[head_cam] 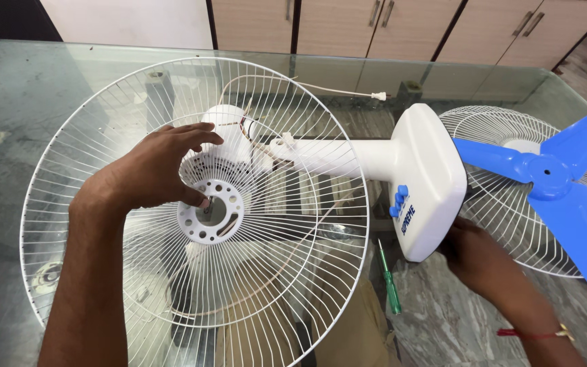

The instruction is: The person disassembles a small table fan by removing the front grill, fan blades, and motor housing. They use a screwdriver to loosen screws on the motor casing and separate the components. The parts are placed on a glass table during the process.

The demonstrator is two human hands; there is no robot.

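the white fan lies on its side on the glass table, w/ its rear wire guard facing the camera. the left hand is on the guard near the centre hub; fingers are spread over the wires, thumb tip touches the hub ring, so the hand is open, not gripping. the right hand is at the bottom edge of the square base, partly hidden behind it; i cannot tell if it grips or only touches. a green screwdriver lies on the table just beside the base. at right, the blue blade rests on the front guard. the white power cord runs behind the fan.
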